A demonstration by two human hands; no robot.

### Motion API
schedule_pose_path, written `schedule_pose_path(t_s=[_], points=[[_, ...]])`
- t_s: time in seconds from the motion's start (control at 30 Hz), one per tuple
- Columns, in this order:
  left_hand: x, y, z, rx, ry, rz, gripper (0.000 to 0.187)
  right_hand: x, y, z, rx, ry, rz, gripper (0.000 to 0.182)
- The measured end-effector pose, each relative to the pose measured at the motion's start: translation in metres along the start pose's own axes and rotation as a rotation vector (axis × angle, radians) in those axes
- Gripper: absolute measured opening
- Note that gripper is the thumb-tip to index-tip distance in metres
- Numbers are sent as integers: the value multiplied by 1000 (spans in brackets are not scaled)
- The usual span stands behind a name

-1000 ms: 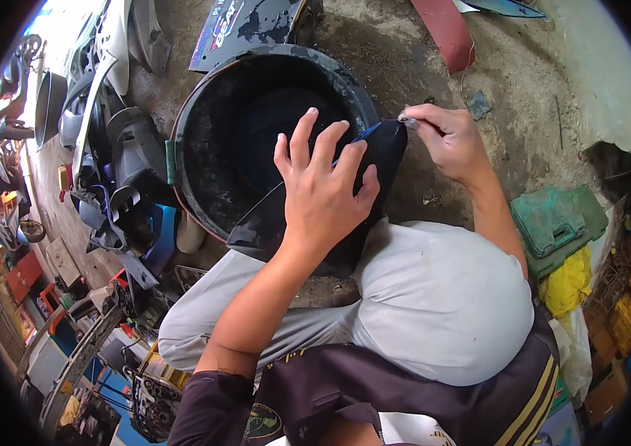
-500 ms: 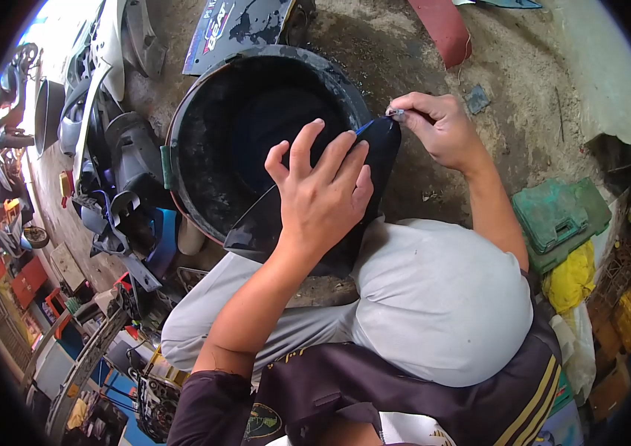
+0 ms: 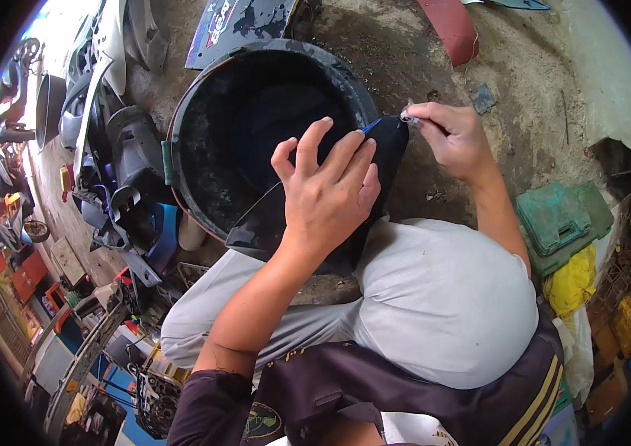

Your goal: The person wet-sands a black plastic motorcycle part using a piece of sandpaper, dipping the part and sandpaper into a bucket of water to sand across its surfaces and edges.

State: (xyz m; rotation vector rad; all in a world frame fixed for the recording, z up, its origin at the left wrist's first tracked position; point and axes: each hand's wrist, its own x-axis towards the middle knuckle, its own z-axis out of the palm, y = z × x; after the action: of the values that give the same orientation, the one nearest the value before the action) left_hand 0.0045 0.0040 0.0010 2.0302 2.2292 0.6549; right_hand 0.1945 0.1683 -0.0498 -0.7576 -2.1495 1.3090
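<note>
A black plastic panel (image 3: 388, 152) with a bluish edge lies tilted between the bucket and my lap. My left hand (image 3: 330, 189) rests over this panel, its fingers spread and bent a little, pointing toward the bucket. At the panel's upper tip, my right hand (image 3: 453, 141) pinches a small silvery piece (image 3: 409, 117) between thumb and fingers; its exact kind is too small to make out. Just beyond the left hand stands a large black bucket (image 3: 181, 149), with dark liquid inside. Part of the panel is hidden under my left hand.
A dark panel with lettering (image 3: 256, 22) lies behind the bucket. Several motorcycle fairings (image 3: 133, 141) are heaped at left. A red panel piece (image 3: 453, 33) lies at the top. To the right are a green case (image 3: 553, 215) and a yellow bag (image 3: 572, 282).
My right hand has shifted slightly right, still pinching the small piece at the panel's tip. The left hand keeps its place on the panel. The view has moved slightly.
</note>
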Motion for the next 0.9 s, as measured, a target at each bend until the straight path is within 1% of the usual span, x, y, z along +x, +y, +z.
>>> schedule_pose_path(t_s=[0.07,0.1,0.23,0.33,0.37,0.5,0.6,0.63,0.73,0.83,0.9], points=[[-3,2,0,-5,-1,-3,32,-5,-4,14,-122,105,-165,19],[-2,2,0,-5,1,-1,32,-7,-9,15,-210,40,-167,21],[-1,1,0,-9,9,1,31,-9,0,10,-244,141,-167,24],[-1,1,0,-8,1,-1,31,-12,-14,23,-340,44,-274,25],[-2,1,0,-14,3,-1,31,-13,-20,22,-362,-16,-205,27],[0,-1,0,-10,17,-4,30,-12,-10,20,-353,142,-223,24],[-1,2,1,-14,14,-6,30,-14,-16,21,-382,25,-229,24],[0,1,0,-10,12,-6,30,-12,-12,19,-310,73,-220,25],[-1,0,1,-18,27,-4,30,-9,-6,15,-309,107,-242,25],[0,0,0,-13,19,-3,30,-3,-15,17,-338,-30,-227,22],[-1,0,0,-12,21,1,30,-9,-7,17,-244,96,-213,21]])
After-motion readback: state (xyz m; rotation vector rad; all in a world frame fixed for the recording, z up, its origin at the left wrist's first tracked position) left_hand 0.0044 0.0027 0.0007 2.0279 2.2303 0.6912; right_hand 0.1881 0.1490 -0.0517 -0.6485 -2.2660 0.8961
